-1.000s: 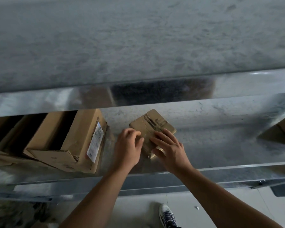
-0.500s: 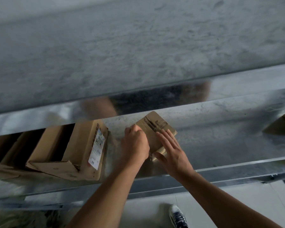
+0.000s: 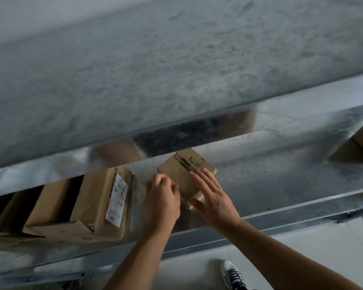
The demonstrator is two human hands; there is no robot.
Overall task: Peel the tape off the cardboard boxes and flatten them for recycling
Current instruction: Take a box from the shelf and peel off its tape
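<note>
A small flat cardboard box (image 3: 183,167) with dark printing on its top lies on the metal shelf (image 3: 270,174). My right hand (image 3: 213,198) presses down on the box's near right part with straight, spread fingers. At the box's left edge, my left hand (image 3: 162,197) has its fingers curled and pinches a thin strip of tape (image 3: 177,181) that leads to the box. My hands hide the box's near corner.
A larger cardboard box (image 3: 92,201) with a white shipping label (image 3: 116,198) lies on its side, open, to the left on the same shelf. Another box (image 3: 360,143) shows at the right edge. A broad grey surface (image 3: 176,59) overhangs the shelf. My shoe (image 3: 232,275) is on the floor below.
My left hand went from lying on the box to a curled pinch at its left edge and drew slightly left. My right hand stayed flat on the box.
</note>
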